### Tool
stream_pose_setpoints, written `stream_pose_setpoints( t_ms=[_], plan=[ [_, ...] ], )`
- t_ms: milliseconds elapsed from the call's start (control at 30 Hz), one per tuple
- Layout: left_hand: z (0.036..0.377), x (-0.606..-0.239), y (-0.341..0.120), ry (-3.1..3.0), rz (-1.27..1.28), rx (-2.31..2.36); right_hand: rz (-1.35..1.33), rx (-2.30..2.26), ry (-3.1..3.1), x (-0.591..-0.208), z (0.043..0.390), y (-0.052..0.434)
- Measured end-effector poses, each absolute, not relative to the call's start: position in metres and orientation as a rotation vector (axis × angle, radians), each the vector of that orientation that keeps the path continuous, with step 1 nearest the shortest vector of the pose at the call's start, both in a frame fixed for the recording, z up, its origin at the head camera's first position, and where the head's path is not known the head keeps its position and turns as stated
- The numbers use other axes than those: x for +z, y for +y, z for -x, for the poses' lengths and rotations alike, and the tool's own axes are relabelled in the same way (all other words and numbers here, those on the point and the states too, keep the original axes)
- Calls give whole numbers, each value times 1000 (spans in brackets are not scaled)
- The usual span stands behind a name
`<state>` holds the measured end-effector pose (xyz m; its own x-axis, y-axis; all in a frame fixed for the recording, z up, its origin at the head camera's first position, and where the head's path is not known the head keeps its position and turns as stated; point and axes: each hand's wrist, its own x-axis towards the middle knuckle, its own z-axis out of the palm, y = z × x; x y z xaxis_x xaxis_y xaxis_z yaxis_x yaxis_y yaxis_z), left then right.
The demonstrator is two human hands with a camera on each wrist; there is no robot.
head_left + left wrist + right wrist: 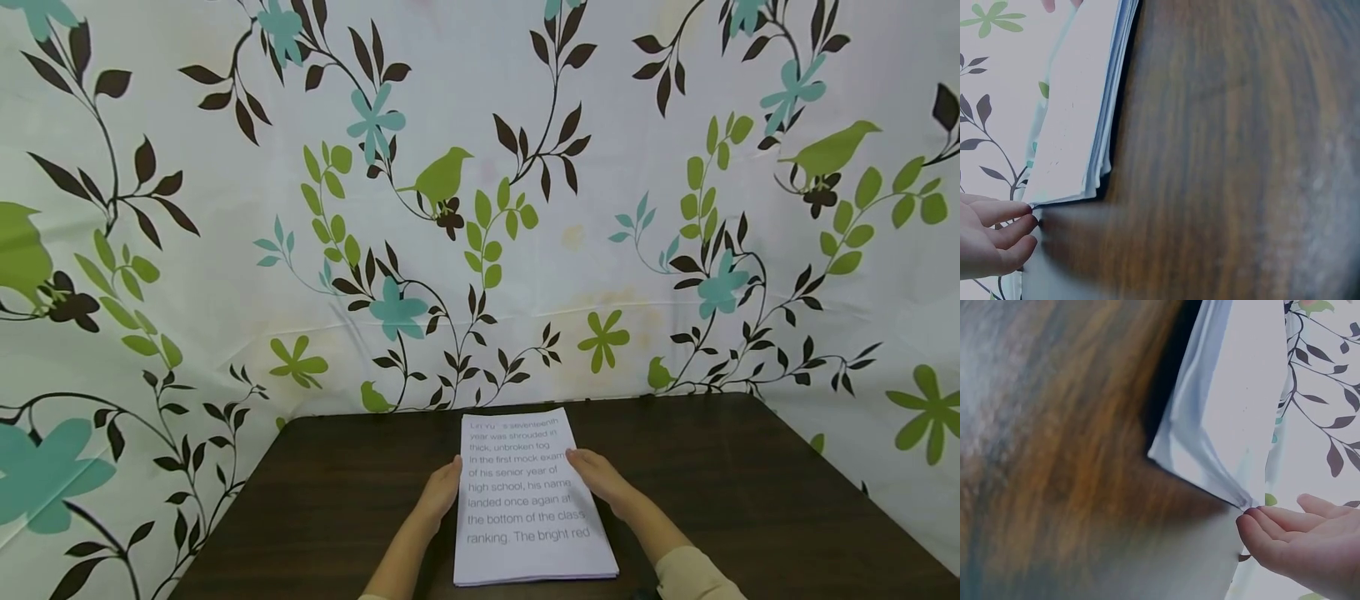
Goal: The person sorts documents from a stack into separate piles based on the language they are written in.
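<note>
A stack of white paper sheets [525, 558] with large printed English text lies in front of me, above or on the dark wooden table. My left hand [440, 490] holds the stack's left edge, and my right hand [603, 482] grips its right edge with the thumb over the margin. In the left wrist view, the fingertips of the left hand [997, 237] meet a corner of the stack [1075, 125]. From the right wrist, the right hand [1300, 534] pinches the edge of the stack [1241, 412], whose sheets are slightly uneven there.
A dark brown wooden table [337, 467] spreads to both sides of the paper. Behind it hangs a white cloth [517, 333] printed with green birds, blue flowers and dark leaves, close along the table's far edge.
</note>
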<state>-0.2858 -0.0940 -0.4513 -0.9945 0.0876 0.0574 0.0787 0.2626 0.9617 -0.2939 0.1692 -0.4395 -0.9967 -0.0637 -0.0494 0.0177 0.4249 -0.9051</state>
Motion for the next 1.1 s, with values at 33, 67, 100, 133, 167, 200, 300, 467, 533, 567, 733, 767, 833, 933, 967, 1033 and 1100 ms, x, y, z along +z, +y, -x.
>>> stream_pose_setpoints(
  t_ms=[33, 67, 100, 133, 167, 200, 300, 467, 533, 567, 733, 767, 833, 933, 967, 1033, 1100],
  plan=[
    [285, -451, -93, 2483, -157, 1892, 47, -1642, 2586, -439, 293, 169],
    [285, -450, -93, 2478, -151, 1888, 48, -1642, 2583, -438, 293, 168],
    [286, -450, -92, 2453, -133, 1903, 51, -1636, 2589, -438, 293, 168],
    [286, -450, -92, 2445, -129, 1903, 49, -1634, 2594, -437, 293, 167],
    [286, -450, -92, 2447, -129, 1898, 50, -1638, 2606, -438, 293, 167],
    [286, -450, -91, 2442, -121, 1897, 48, -1647, 2616, -438, 293, 166],
    [287, -449, -91, 2462, -99, 1898, 16, -1713, 2632, -438, 295, 166],
    [293, -451, -91, 2517, 44, 1932, -67, -1857, 2586, -444, 301, 166],
    [294, -453, -91, 2532, 99, 1943, -119, -1869, 2570, -449, 303, 167],
    [295, -454, -91, 2532, 124, 1952, -148, -1863, 2575, -451, 304, 167],
    [294, -457, -90, 2490, 195, 2048, -203, -1866, 2598, -456, 300, 167],
    [294, -458, -90, 2468, 196, 2077, -199, -1868, 2607, -456, 299, 166],
    [294, -459, -89, 2430, 185, 2123, -204, -1868, 2608, -455, 296, 165],
    [294, -463, -87, 2378, 165, 2157, -228, -1873, 2609, -453, 295, 164],
    [295, -465, -87, 2373, 165, 2151, -232, -1874, 2611, -453, 294, 164],
    [295, -468, -86, 2383, 173, 2129, -250, -1880, 2615, -452, 294, 164],
    [296, -470, -85, 2417, 185, 2095, -269, -1875, 2630, -451, 293, 163]
  ],
)
